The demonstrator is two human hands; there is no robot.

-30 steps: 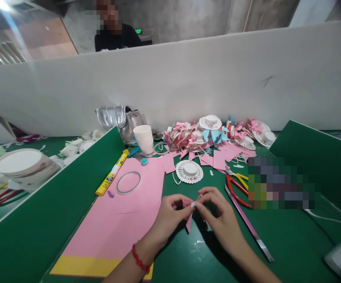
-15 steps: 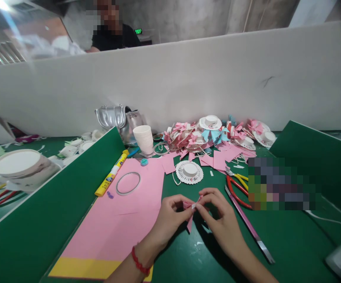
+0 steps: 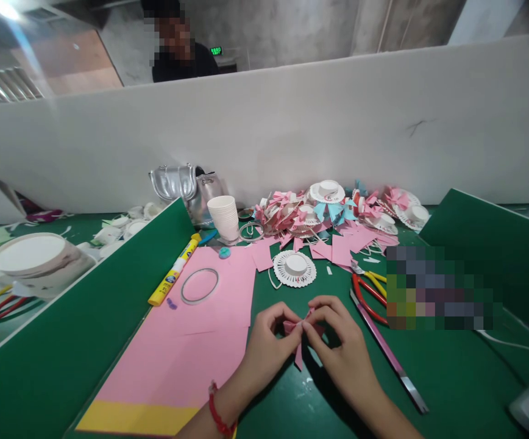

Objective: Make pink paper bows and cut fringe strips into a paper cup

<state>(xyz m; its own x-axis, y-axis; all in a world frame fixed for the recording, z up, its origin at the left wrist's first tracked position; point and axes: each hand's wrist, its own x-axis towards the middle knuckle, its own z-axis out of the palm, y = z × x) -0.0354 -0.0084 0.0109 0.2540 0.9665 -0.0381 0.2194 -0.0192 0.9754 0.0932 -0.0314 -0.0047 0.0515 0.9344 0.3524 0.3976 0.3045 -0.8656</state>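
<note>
Both my hands meet low in the middle of the green table (image 3: 451, 378). My left hand (image 3: 267, 344) and my right hand (image 3: 337, 347) pinch a small folded pink paper bow (image 3: 298, 341) between thumbs and fingertips; its tail hangs down between them. A large pink sheet (image 3: 186, 347) with a yellow strip at its near end lies to the left of my hands. A white paper-cup hat (image 3: 294, 267) sits just beyond my fingers.
Red and yellow scissors (image 3: 369, 289) and a metal ruler (image 3: 390, 353) lie to the right. Farther back are a yellow glue stick (image 3: 174, 271), a tape ring (image 3: 199, 286), stacked cups (image 3: 223, 217), a silver bag (image 3: 183, 184) and a heap of finished hats (image 3: 333, 210). A person stands behind the white partition (image 3: 337, 116).
My hands have drawn slightly nearer and lower, pinching the bow's middle tighter. The person behind the partition has shifted.
</note>
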